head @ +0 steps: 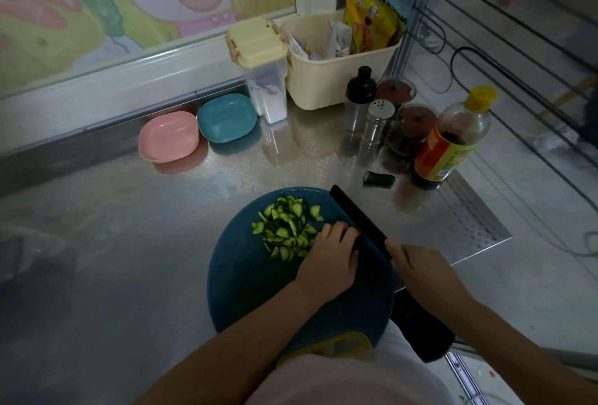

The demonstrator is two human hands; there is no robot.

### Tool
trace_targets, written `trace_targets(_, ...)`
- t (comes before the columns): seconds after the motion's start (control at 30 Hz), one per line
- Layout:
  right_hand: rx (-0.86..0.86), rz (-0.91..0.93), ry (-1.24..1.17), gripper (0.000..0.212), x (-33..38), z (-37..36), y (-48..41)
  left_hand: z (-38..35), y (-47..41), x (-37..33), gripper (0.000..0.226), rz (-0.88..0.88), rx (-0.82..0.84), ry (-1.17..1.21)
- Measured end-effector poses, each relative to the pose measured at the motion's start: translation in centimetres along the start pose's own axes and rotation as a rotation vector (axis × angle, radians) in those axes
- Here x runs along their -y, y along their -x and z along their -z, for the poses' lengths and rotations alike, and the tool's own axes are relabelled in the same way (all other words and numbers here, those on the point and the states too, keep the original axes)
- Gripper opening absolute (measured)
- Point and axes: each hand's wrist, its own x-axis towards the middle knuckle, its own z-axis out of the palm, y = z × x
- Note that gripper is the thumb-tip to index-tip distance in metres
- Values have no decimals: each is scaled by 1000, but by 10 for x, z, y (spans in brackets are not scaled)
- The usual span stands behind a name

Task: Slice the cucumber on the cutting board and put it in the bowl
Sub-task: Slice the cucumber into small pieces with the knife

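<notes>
A pile of thin cucumber slices [286,228] lies on the far part of the round blue cutting board [246,278]. My left hand [331,254] rests on the board at the right edge of the pile, its fingers curled against the flat of the black knife [356,218]. My right hand [417,263] grips the knife's handle, and the blade points away toward the back. A dark cucumber end piece [378,178] lies on the steel counter beyond the board. A pink bowl [168,137] and a teal bowl [226,118] stand at the back.
At the back right stand a soy sauce bottle [453,142], a metal shaker [377,123], a black-capped bottle [359,97], two dark jars, a cream basket [336,81] of packets and a lidded container [263,64]. The counter's right edge drops off beside a wire rack.
</notes>
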Motion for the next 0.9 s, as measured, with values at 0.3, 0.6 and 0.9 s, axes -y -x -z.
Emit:
trace_targets(0.3, 41, 6, 19, 53, 8, -2, -12, 1, 1, 0, 33, 1, -10, 21)
trace_targets(0.6, 9, -26, -54, 55, 4, 5, -4, 2, 1, 0, 33, 2, -14, 16)
trace_targets(0.9, 30, -49, -64, 55, 5, 5, -5, 2, 1, 0, 28, -2, -20, 48)
